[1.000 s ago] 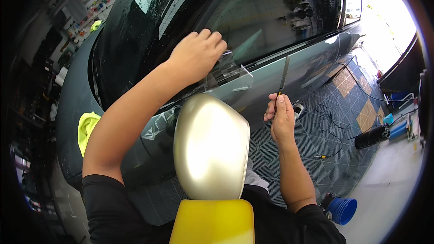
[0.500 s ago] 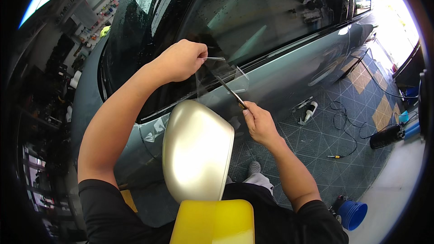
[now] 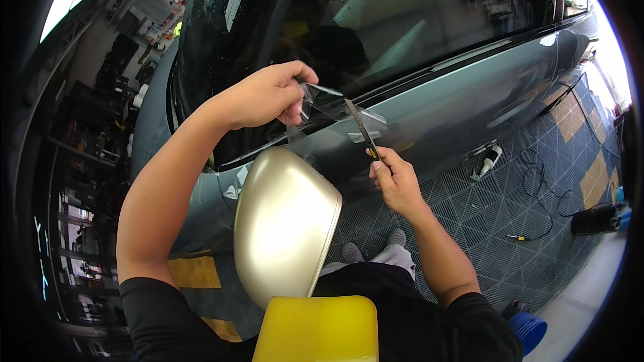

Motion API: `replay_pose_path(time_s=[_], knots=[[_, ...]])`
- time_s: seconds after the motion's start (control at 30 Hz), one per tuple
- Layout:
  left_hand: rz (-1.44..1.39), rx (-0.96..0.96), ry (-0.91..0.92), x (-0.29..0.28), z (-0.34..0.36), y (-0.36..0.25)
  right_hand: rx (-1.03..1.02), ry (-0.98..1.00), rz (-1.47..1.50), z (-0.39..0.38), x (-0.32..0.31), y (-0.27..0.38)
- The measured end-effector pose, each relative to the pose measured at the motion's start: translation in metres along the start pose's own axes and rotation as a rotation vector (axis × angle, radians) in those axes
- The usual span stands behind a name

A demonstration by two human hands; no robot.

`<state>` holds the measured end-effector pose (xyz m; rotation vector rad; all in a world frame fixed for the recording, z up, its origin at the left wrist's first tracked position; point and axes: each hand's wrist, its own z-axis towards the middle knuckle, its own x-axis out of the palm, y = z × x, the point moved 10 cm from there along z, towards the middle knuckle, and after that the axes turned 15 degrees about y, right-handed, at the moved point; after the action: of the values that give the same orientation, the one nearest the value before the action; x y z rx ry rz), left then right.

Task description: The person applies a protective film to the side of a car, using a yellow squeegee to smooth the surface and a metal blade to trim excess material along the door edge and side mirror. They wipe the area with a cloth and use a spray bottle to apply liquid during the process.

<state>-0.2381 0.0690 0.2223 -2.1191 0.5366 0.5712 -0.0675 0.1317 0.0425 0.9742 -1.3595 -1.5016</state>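
Raised over the car door, my left hand [image 3: 272, 99] pinches a piece of clear film [image 3: 325, 104] between its fingers. The film hangs creased in front of the door, its lower right end reaching toward my right hand [image 3: 398, 181]. That hand is closed round a slim snap-off knife [image 3: 371, 150] with a yellow-and-black handle. Its long dark blade points up and left, against or just beside the film; I cannot tell which. Below my hands is a side mirror [image 3: 285, 221] with a smooth pale gold cover, between my arms and close to my body.
The grey car door [image 3: 463, 104] and its wet, dark window [image 3: 416, 20] stand ahead. A white spray bottle [image 3: 490, 161] and a black cable [image 3: 545, 191] lie on the grid floor at right. A blue bucket [image 3: 528, 330] stands lower right. A yellow rounded object [image 3: 315, 328] fills the bottom centre.
The view has swung, so the car and floor appear farther right. My left fingers have spread and bunched more film. The knife has moved a little right with my right hand and stands steeper.
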Motion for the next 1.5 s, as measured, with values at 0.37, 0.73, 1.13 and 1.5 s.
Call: replay_pose_path(time_s=[0.37, 0.73, 1.13, 1.5], knots=[[0.186, 0.133, -0.11, -0.009, -0.013, -0.005, -0.218, -0.158, 0.061, 0.046, -0.014, 0.038], [-0.107, 0.153, -0.273, -0.046, -0.054, 0.036, -0.091, 0.144, -0.164, 0.1, 0.01, 0.142], [-0.455, 0.353, -0.201, -0.034, -0.076, 0.055, -0.19, 0.334, -0.423, 0.129, 0.059, 0.202], [0.376, 0.15, -0.258, -0.006, -0.044, 0.014, -0.249, 0.418, 0.078, 0.129, 0.059, 0.168]])
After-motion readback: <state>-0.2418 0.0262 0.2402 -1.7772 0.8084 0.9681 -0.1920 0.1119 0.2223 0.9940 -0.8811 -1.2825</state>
